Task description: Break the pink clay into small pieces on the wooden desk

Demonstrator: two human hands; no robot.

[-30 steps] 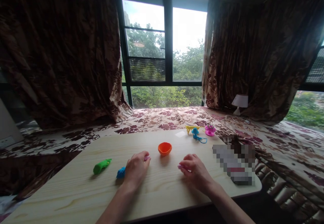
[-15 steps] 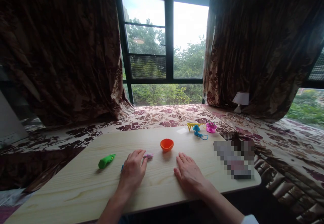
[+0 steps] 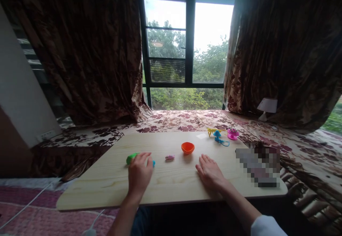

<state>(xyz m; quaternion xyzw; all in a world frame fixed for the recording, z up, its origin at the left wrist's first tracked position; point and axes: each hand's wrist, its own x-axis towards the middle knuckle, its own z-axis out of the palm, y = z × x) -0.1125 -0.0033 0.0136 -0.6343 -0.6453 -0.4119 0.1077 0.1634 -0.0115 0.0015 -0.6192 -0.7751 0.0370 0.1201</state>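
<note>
Handling appears only partly done: left of the round-sided orange bowl [image 3: 187, 148], a rounded green toy [image 3: 130, 158] and a blue piece [image 3: 154, 163] are half hidden by the left hand [image 3: 139, 172], its grip impossible to tell. Nearer the bowl, a small pink piece [image 3: 170, 157] is seen ungrasped on the wood-grained surface [image 3: 101, 189]; rightward, the right hand [image 3: 211, 173] is laid flat, holding nothing.

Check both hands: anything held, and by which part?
Right hand: nothing held, rests palm-down on the tabletop. Left hand: cannot tell; it partly covers the blue lump, hiding any grip.
</note>
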